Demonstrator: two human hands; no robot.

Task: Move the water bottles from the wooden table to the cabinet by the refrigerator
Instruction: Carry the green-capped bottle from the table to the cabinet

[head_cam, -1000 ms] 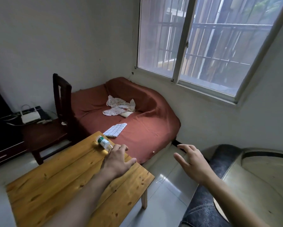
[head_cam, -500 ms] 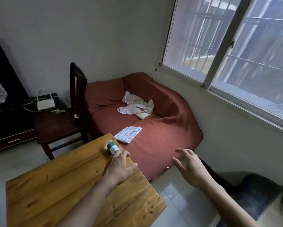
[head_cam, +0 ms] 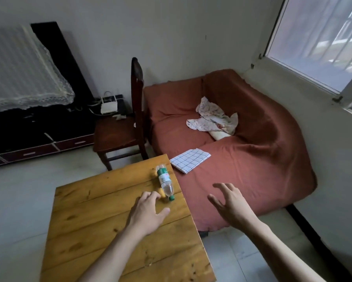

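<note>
A small clear water bottle with a green label and green cap lies on its side near the far right edge of the wooden table, cap toward me. My left hand hovers over the table just short of the bottle, fingers loosely curled, holding nothing. My right hand hangs in the air to the right of the table, over the sofa's front edge, fingers spread and empty.
A red-covered sofa with a checked cloth and a floral cloth stands right behind the table. A dark wooden chair stands to its left, beside a low dark cabinet. Pale floor tiles surround the table.
The view has swung left and down. My left hand, which was on the bottle, has come off it; the bottle now lies free with its cap toward me.
</note>
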